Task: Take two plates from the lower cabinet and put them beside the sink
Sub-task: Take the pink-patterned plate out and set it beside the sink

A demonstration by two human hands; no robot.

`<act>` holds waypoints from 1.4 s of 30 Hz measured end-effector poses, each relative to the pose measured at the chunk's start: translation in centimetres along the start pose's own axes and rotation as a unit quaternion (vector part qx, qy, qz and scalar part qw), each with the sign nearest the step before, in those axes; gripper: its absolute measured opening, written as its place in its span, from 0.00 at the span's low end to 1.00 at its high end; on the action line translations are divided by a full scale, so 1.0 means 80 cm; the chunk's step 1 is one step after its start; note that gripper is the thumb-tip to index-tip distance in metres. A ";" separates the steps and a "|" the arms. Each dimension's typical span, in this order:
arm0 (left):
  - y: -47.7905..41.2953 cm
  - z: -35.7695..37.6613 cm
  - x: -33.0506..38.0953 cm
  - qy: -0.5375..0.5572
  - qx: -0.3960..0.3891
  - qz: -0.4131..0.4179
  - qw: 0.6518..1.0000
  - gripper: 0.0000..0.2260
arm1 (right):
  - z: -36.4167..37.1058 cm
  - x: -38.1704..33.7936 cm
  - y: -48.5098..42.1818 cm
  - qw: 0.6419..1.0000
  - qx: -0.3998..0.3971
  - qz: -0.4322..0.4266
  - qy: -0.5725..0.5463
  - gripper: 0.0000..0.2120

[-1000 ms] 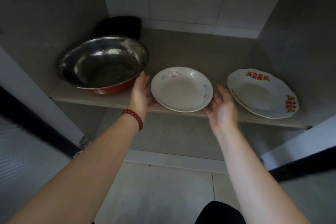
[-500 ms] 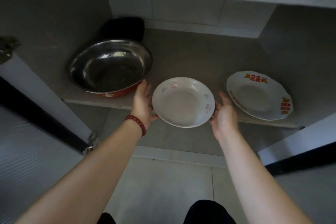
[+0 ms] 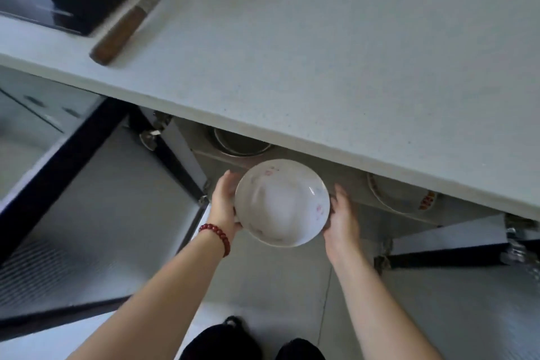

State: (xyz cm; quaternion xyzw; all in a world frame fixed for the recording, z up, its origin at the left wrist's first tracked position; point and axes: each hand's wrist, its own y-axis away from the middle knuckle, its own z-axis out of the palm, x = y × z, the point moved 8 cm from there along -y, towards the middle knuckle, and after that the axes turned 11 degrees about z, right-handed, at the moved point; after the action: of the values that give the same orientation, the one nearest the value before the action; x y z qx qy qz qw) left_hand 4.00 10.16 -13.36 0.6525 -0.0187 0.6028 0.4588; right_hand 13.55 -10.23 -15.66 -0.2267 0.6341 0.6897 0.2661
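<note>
The first plate (image 3: 282, 203) is being carried between the left hand (image 3: 224, 204) and right hand (image 3: 342, 221), fingers clamped on its opposite rims, below the surface (image 3: 321, 47). Right of the fingers, the second plate (image 3: 401, 197) is lying shelved. Lifting onto the surface is judged next.

white plate (image 3: 282, 203) gripped between both hands, left hand (image 3: 223, 202), right hand (image 3: 342, 221)

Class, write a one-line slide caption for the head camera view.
Both hands, left hand and right hand, hold a white plate below the countertop.
</note>
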 end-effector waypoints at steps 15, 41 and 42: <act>0.257 -0.141 0.166 0.100 0.141 0.071 0.982 0.20 | 0.106 -0.084 0.287 0.970 -0.189 -0.037 0.146 0.22; 0.495 -0.651 0.355 0.144 0.310 0.276 0.898 0.24 | 0.539 0.134 0.672 0.863 -0.439 -0.039 0.248 0.12; 0.502 -0.673 0.358 0.144 0.319 0.274 0.896 0.25 | 0.556 0.149 0.684 0.861 -0.444 -0.033 0.248 0.11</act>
State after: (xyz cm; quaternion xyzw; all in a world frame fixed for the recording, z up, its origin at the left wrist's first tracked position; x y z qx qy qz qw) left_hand -52.86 35.54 24.88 0.6387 0.0624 0.7659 0.0403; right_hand -30.17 32.00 22.03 -0.5049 0.2982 0.8100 -0.0064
